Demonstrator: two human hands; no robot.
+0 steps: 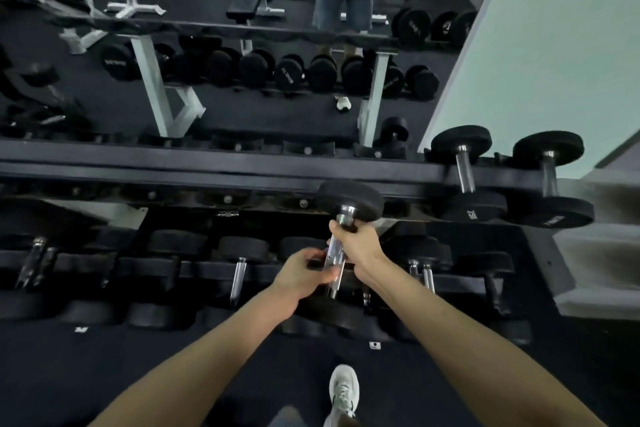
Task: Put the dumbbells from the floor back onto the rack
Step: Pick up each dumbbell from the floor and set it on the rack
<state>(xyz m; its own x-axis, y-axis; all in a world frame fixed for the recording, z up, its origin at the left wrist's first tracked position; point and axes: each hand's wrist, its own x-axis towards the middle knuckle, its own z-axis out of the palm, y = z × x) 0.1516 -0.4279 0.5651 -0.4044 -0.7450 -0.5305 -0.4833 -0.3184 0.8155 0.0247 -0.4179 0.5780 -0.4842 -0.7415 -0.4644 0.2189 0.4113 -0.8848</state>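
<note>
Head view, looking down on a two-tier rack (207, 170) that stands against a mirror (263, 107). A row of lower-tier dumbbells (239, 274) runs along the whole lower tier. Two racked dumbbells (464, 170) sit at the right end of the top tier, handles running front to back.

The held dumbbell (335, 253) is tilted. Its far head is over the front rail of the top tier, just left of the two racked dumbbells; whether it touches the rail cannot be told. Its near head is lost in the dark above the lower tier.

The right hand (356, 246) has its fingers clamped round the upper end of the chrome handle, just below the far head. The left hand (301, 274) has its fingers curled round the handle's lower end. A pale shoe (343, 392) stands on the dark floor (138, 357) before the rack's front edge.
</note>
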